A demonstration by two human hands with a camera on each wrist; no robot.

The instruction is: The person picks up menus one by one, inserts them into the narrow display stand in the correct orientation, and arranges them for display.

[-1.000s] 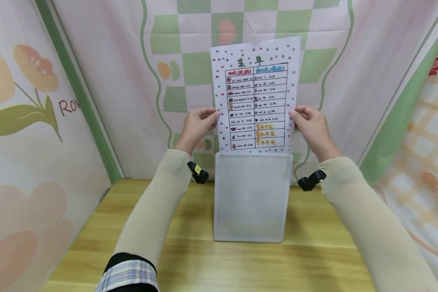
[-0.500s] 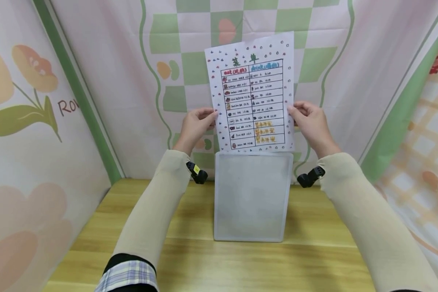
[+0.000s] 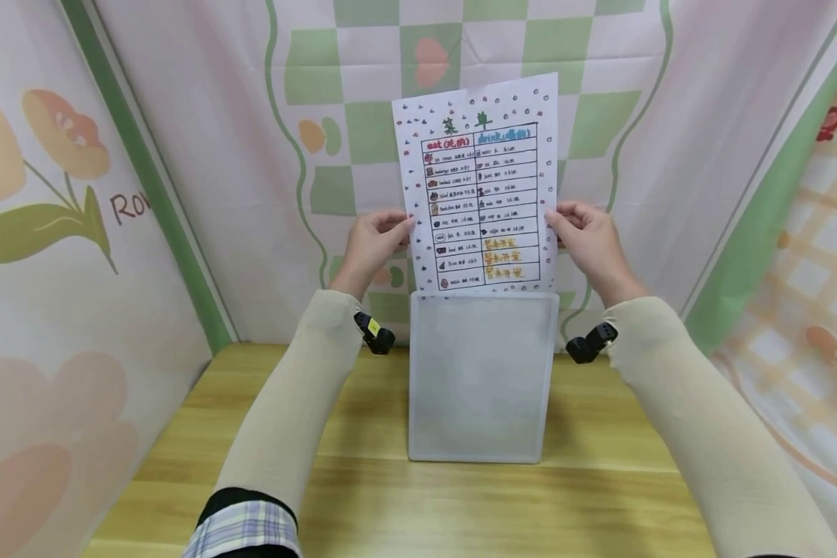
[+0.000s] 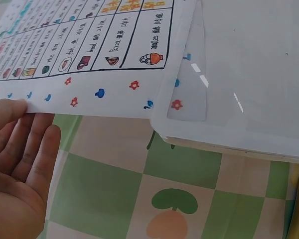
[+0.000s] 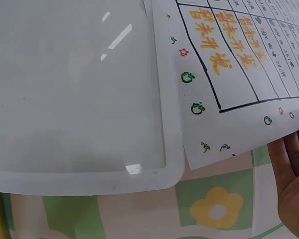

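A hand-drawn menu sheet (image 3: 477, 186) with a two-column table and a dotted border is held upright against the patterned backdrop. My left hand (image 3: 373, 244) pinches its left edge and my right hand (image 3: 586, 240) pinches its right edge. Its bottom edge sits at the top of a white-framed clear sleeve (image 3: 481, 376), which stands on the wooden table leaning on the backdrop. In the left wrist view the menu sheet (image 4: 89, 55) slips just behind the clear sleeve (image 4: 239, 74), with my left hand (image 4: 17, 164) at its edge. The right wrist view shows the sheet's corner (image 5: 224, 74) overlapping the sleeve (image 5: 74, 89).
The wooden table (image 3: 390, 496) is boxed in by fabric panels: a floral one (image 3: 63, 232) on the left, a checked green and pink backdrop (image 3: 363, 101) behind, a plaid one (image 3: 802, 256) on the right. Small black wrist cameras (image 3: 377, 337) sit on both sleeves.
The menu sheet has shifted a little to the left and dropped slightly since half a second ago. Both hands keep their hold on its edges; the sleeve has not moved.
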